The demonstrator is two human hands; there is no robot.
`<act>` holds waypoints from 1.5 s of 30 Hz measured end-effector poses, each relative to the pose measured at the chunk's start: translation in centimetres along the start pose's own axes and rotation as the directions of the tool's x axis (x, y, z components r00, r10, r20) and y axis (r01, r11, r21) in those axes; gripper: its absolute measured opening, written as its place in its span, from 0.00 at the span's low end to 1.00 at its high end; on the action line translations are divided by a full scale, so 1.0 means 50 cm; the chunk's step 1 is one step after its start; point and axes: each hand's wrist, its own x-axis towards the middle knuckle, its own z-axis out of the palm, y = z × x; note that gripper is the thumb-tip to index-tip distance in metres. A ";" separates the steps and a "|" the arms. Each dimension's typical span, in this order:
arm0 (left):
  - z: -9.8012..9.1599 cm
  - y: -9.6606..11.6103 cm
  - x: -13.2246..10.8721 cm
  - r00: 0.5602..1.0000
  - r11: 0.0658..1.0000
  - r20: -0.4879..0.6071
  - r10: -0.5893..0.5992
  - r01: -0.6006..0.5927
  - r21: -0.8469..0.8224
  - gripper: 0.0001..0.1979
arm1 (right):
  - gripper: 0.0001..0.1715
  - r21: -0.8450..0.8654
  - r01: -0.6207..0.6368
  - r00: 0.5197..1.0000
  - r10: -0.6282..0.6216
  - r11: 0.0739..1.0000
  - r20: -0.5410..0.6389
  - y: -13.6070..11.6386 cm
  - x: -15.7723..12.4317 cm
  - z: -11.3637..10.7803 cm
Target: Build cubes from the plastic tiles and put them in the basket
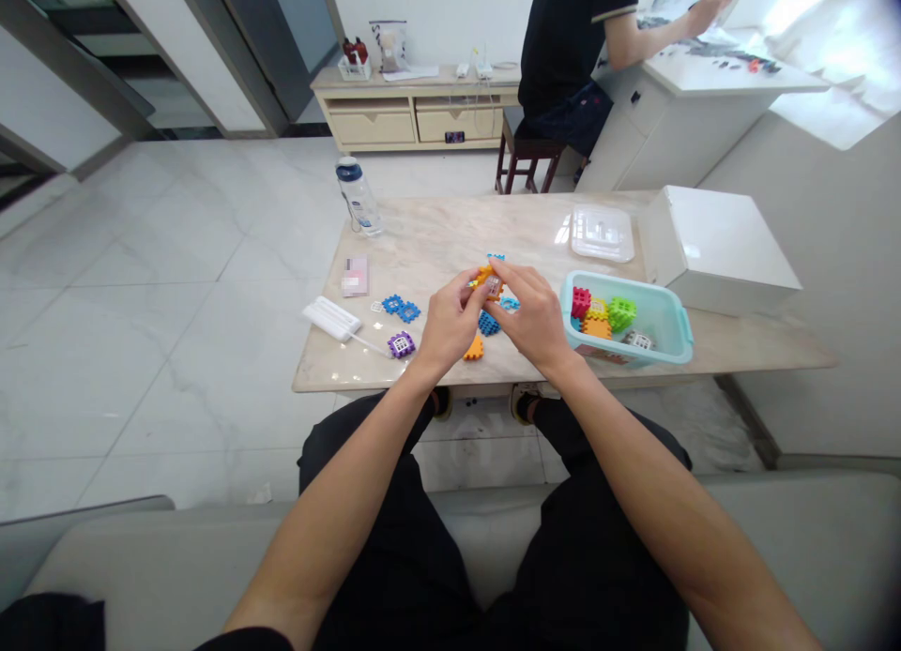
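Both of my hands meet over the table, closed around an orange toy block [494, 286] with notched edges. My left hand [454, 315] grips it from the left and my right hand [531, 315] from the right; the fingers hide part of it. Below the hands lie dark blue notched pieces [488, 324] and an orange piece [474, 349]. A light blue piece [510, 304] shows beside my right fingers. To the left are two blue pieces [401, 307] and a purple block [401, 344] with a white patterned face.
A light blue bin [676, 327] at right holds red, yellow, orange, green and grey blocks. Beyond stand a clear plastic lid [602, 234] and a white box [728, 248]. At left are a water bottle [358, 199], pink cards [356, 276] and a white device [330, 318]. A person [570, 60] sits behind.
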 end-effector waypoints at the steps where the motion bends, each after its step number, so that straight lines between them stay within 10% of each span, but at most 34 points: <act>1: 0.000 0.001 0.000 1.000 1.000 -0.007 0.009 -0.009 0.015 0.20 | 0.31 0.003 -0.002 1.000 0.002 1.000 0.001 -0.001 0.000 0.001; 45: -0.023 0.015 0.000 0.996 0.983 -0.015 0.084 -0.081 0.163 0.16 | 0.38 -0.060 0.056 0.998 -0.054 0.997 0.029 -0.007 0.002 -0.012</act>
